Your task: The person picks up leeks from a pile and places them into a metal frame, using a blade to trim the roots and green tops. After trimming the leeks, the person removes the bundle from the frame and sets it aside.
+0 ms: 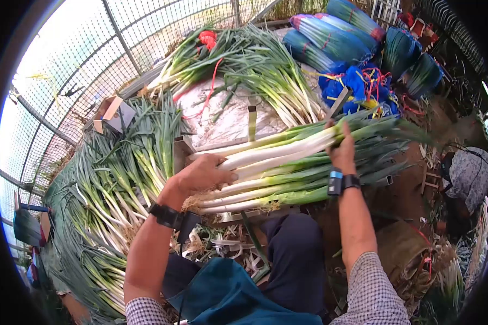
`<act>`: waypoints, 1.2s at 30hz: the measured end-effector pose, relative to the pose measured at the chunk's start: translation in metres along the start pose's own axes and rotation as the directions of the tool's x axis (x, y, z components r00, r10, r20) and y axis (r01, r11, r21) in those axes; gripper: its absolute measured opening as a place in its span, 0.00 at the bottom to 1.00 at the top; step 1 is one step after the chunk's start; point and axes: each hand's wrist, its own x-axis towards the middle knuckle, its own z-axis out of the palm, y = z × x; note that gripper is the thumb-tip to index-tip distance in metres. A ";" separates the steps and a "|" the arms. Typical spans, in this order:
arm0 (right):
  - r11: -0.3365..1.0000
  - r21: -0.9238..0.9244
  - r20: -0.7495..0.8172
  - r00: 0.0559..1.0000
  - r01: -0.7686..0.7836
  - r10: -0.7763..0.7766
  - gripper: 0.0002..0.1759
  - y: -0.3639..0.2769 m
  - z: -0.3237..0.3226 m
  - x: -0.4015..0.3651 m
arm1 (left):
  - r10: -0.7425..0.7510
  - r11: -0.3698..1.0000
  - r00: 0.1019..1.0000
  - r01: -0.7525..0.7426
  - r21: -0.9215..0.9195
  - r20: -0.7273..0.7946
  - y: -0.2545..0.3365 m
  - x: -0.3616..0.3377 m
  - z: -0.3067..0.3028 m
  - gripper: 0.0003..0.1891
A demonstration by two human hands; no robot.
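Across a metal frame (183,154) in front of my lap lies a row of long green onions (276,184), white ends to the left and green leaves to the right. My left hand (203,174) is closed around the white ends of a few thick stalks (287,150) on top of the row. Farther right, my right hand (342,147) grips the same stalks where white turns to green. Roots (195,201) stick out below my left hand. Both wrists wear a black band with a device.
Loose green onions are heaped on the left (108,200) and at the back (276,81). Wrapped bundles (336,40) lie at the back right beside blue material with red and yellow ties (358,86). A cardboard box (114,115) sits near the mesh wall (81,70).
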 end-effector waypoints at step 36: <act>-0.366 -0.285 0.750 0.444 0.886 0.491 0.36 0.044 0.075 0.017 | 0.479 0.729 0.761 -0.068 0.681 -0.437 -0.030 -0.017 0.043 0.12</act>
